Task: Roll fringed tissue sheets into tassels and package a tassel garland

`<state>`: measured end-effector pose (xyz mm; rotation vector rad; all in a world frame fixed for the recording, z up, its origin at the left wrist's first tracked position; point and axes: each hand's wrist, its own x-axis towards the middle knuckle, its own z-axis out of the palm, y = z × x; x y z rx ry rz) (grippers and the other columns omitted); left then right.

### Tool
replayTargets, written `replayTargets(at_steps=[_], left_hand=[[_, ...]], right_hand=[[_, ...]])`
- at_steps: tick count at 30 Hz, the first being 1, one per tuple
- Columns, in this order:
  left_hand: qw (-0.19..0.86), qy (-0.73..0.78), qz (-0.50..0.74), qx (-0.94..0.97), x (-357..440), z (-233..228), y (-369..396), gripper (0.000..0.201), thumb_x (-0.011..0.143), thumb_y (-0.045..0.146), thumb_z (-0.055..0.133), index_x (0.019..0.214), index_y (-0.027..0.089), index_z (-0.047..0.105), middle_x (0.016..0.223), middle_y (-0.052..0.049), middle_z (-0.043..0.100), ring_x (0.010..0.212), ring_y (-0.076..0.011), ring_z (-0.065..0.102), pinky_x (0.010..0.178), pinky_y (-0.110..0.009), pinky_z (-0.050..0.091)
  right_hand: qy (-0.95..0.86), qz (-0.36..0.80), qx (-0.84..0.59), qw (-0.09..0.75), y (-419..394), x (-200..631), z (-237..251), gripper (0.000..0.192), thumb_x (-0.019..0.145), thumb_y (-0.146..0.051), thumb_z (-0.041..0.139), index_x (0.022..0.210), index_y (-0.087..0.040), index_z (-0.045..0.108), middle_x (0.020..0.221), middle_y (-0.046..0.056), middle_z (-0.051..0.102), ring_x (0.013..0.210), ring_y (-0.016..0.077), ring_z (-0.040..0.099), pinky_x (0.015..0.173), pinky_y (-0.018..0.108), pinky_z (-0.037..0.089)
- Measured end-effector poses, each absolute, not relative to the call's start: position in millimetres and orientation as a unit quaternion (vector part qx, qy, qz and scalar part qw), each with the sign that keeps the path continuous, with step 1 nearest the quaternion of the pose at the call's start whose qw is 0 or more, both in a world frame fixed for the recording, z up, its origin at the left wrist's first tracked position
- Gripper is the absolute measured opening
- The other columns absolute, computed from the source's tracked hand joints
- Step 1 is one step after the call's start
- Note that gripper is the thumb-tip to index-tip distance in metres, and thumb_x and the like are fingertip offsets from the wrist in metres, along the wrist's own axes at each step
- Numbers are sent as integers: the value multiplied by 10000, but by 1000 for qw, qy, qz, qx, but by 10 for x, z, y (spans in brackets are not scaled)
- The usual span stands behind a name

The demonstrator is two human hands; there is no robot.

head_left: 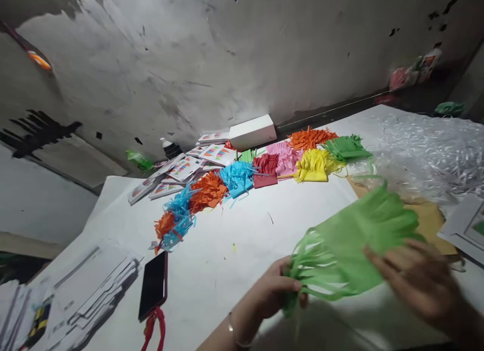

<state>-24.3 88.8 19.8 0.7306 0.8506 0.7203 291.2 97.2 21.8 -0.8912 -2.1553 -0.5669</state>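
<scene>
Green fringed paper sheet [351, 240] hangs above the white tabletop [234, 250]; left hand [270, 290] pinches its cut strips in a closed grip, right hand [419, 280] supports the uncut end, keeping strips spread.

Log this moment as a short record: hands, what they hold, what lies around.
left hand: pinches the strip ends of the green fringed paper
right hand: blurred, fingers on the same paper's far side
paper state: held above the white table
behind: row of fringed paper bundles in orange, blue, red, pink, yellow, green
left side: dark phone, printed sheets
back: white box
</scene>
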Motion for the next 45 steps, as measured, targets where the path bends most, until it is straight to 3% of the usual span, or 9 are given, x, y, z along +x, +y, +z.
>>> replayTargets(at_steps=[4, 8, 10, 13, 20, 29, 36, 41, 45], left_hand=[[639, 558, 378, 371, -1041, 185, 778, 422, 703, 199, 771, 1113, 165, 672, 928, -49, 684, 826, -198, 658, 758, -324, 507], [320, 648, 407, 559, -1083, 171, 500, 444, 838, 224, 708, 1269, 243, 606, 1351, -106, 589, 1342, -306, 471, 1141, -508, 360], [187, 570, 318, 734, -813, 98, 400, 470, 872, 201, 670, 1331, 247, 578, 1412, -132, 574, 1368, -330, 463, 1145, -565, 370], [123, 458, 192, 859, -388, -90, 359, 430, 893, 142, 633, 1315, 212, 590, 1366, -141, 642, 1270, -326, 563, 1058, -536, 486], [101, 449, 176, 870, -255, -301, 352, 260, 964, 88, 553, 1185, 183, 652, 1239, -121, 732, 1071, -294, 657, 887, -462, 578], [175, 465, 217, 840, -198, -239, 313, 244, 957, 201, 625, 1194, 147, 636, 1191, -164, 738, 1052, -309, 651, 872, -495, 601], [194, 481, 225, 825, -180, -225, 333, 241, 961, 89, 532, 1160, 169, 641, 1181, -131, 741, 1038, -296, 643, 859, -477, 584], [187, 496, 239, 814, -155, -250, 364, 159, 975, 86, 510, 1004, 182, 633, 1103, -98, 759, 954, -262, 654, 820, -435, 548], [189, 484, 231, 823, -184, -240, 379, 120, 974, 138, 553, 1050, 188, 631, 1153, -98, 756, 964, -267, 664, 839, -439, 501]], right_hand=[[-881, -106, -331, 322, 751, 2244, -409, 414, 950, 5, 370, 1136, -111, 721, 925, 95, 747, 945, 246, 654, 1067, 481, 373], [-883, -44, -352, 307, 663, 1917, -649, 418, 899, 36, 391, 1149, -68, 708, 949, 109, 741, 975, 254, 644, 1081, 484, 356], [-886, -19, -340, 316, 652, 1904, -651, 393, 935, 2, 397, 1166, -75, 705, 976, 114, 744, 1006, 255, 644, 1110, 492, 343], [-891, 11, -312, 328, 658, 2014, -616, 382, 980, -24, 378, 1156, -95, 709, 1029, 118, 752, 1033, 240, 656, 1137, 499, 341], [-911, 39, -273, 307, 542, 2326, -591, 350, 1014, -20, 391, 1208, -53, 681, 1192, 163, 731, 1249, 267, 599, 1183, 531, 324], [-861, 159, -343, 341, 609, 2261, -452, 282, 989, -7, 443, 1080, -173, 652, 912, 39, 718, 897, 170, 671, 1108, 407, 416], [-863, 188, -380, 275, 669, 2219, -248, 189, 1031, -307, 551, 1161, -216, 653, 1003, 62, 707, 954, 239, 656, 935, 431, 478], [-872, 141, -361, 299, 664, 2072, -290, 245, 1031, -123, 450, 971, -181, 681, 1006, 56, 722, 1019, 222, 657, 1086, 454, 366], [-868, 139, -357, 317, 675, 2094, -379, 228, 1009, -63, 462, 1017, -157, 669, 995, 68, 728, 1036, 212, 664, 1097, 438, 389]])
